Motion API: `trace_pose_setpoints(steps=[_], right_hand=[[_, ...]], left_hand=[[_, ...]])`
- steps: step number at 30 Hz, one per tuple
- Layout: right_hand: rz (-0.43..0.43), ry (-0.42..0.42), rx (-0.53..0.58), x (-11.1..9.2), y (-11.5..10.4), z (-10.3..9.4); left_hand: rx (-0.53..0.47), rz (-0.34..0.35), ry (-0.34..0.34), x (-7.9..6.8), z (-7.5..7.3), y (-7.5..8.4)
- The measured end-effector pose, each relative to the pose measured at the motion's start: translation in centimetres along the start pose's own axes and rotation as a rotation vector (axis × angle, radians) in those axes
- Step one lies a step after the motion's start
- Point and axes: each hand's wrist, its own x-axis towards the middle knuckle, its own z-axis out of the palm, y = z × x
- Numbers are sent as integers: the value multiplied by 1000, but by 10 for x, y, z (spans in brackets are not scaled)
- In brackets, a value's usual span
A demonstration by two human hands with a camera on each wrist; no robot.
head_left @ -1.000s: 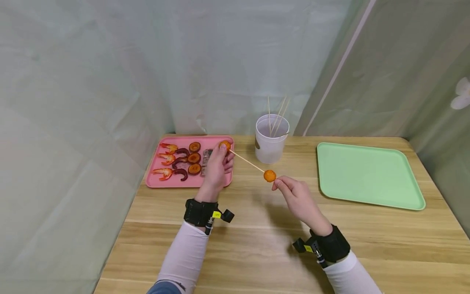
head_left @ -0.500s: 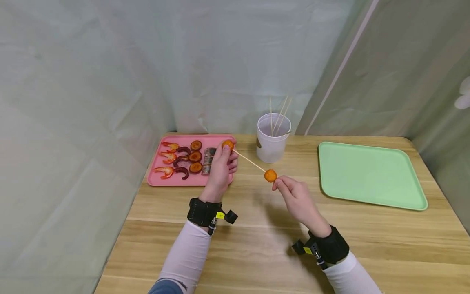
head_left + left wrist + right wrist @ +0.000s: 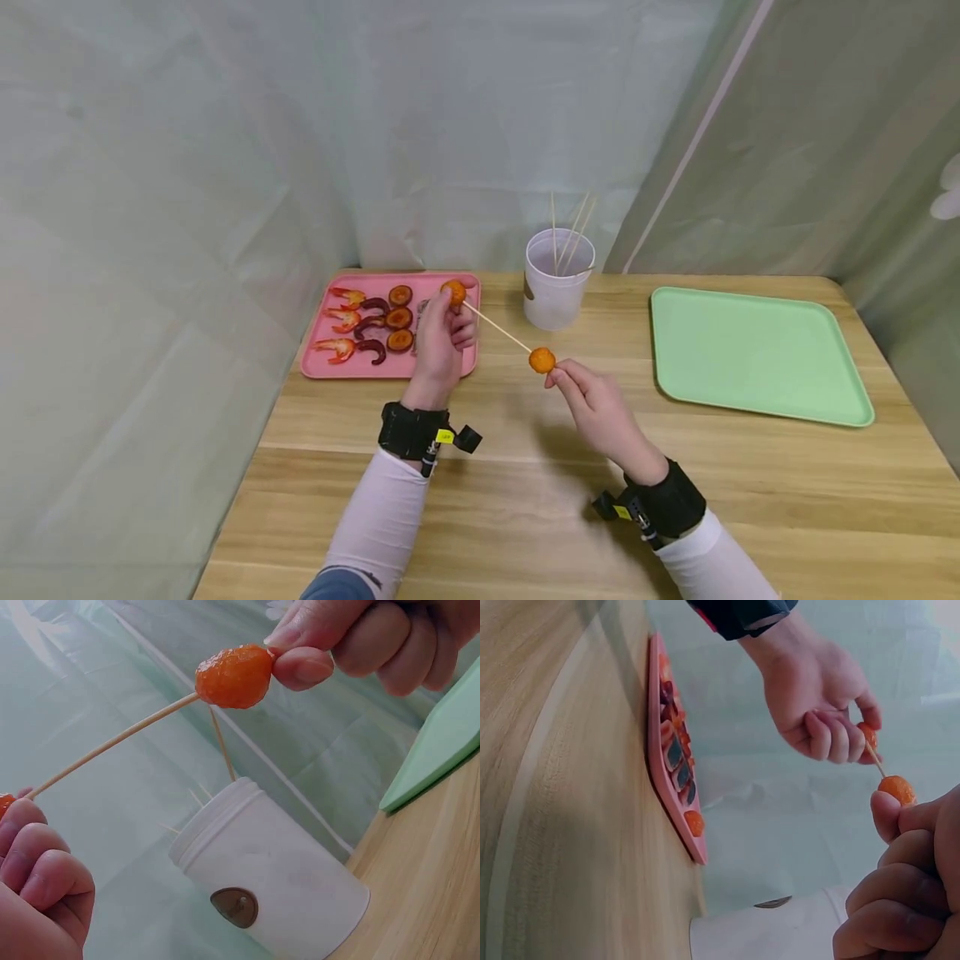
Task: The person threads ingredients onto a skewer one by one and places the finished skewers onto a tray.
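Note:
In the head view, a thin wooden skewer [image 3: 497, 325] slants between the two hands above the table. My left hand [image 3: 441, 337] pinches an orange ball [image 3: 453, 292] at its upper left end; how deep the skewer goes into it is hidden. A second orange ball [image 3: 542, 360] is threaded on the lower end. Right beside that ball, thumb and finger of my right hand [image 3: 600, 408] pinch the skewer, covering its end. The right wrist view gives both balls, with the left hand [image 3: 814, 697] curled round the far one.
Behind the left hand lies a pink tray [image 3: 360, 372] with shrimp-like pieces, dark curved pieces, round brown slices and grey pieces. One more orange ball [image 3: 694, 823] rests on it. A white bucket [image 3: 553, 304] holds several skewers. A green tray [image 3: 757, 358] lies at right.
Both hands have shifted slightly left with the skewer and its balls over the last half second. The left hand covers more of the grey pieces. The spacing between the balls looks the same.

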Motion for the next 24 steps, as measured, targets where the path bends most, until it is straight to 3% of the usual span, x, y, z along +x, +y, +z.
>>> trace_pose_setpoints(steps=[12, 24], right_hand=[[47, -35, 19, -1, -1, 2], [71, -3, 5, -3, 1, 1]], left_hand=[[16, 56, 26, -3, 11, -12], [30, 23, 86, -8, 21, -18]])
